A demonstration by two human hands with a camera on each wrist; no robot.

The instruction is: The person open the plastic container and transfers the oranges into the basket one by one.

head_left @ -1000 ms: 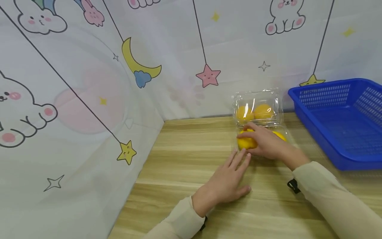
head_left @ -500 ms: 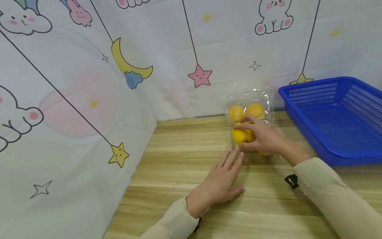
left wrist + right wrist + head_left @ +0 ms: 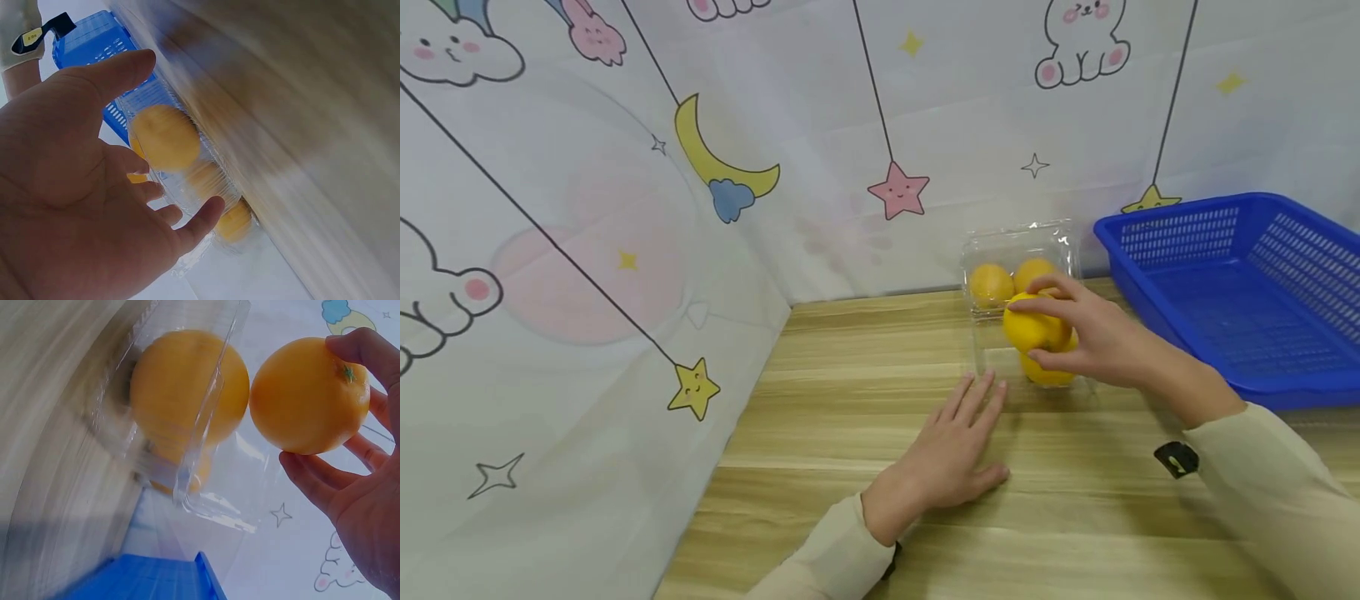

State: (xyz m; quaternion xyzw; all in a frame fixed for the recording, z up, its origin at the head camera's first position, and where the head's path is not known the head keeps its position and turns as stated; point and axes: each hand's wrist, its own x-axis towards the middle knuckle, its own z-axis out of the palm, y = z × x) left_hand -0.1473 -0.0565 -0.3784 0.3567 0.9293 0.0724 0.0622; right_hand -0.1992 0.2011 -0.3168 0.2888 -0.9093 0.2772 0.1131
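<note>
My right hand [image 3: 1097, 333] pinches an orange [image 3: 306, 394] between thumb and fingertips; its green stem end shows in the right wrist view. That fruit is raised over a hinged clear plastic box [image 3: 977, 343]. Another orange [image 3: 1047, 371] sits in the box's base, partly covered by the held one in the head view. Two more round orange shapes [image 3: 991, 286] show at the box's raised clear lid [image 3: 1018, 240]. My left hand [image 3: 943, 454] lies with fingers spread, fingertips near the front left edge of the box, and holds nothing.
A blue plastic basket [image 3: 1240, 317] with slotted walls stands right of the box. Behind the wooden table [image 3: 850, 375] hangs a white cloth [image 3: 820, 167] printed with stars and a moon; it also covers the left side.
My right hand has taken the orange from the left part of the box and carried it up and to the right. My left hand has stayed nearly still; the head view has shifted slightly.
</note>
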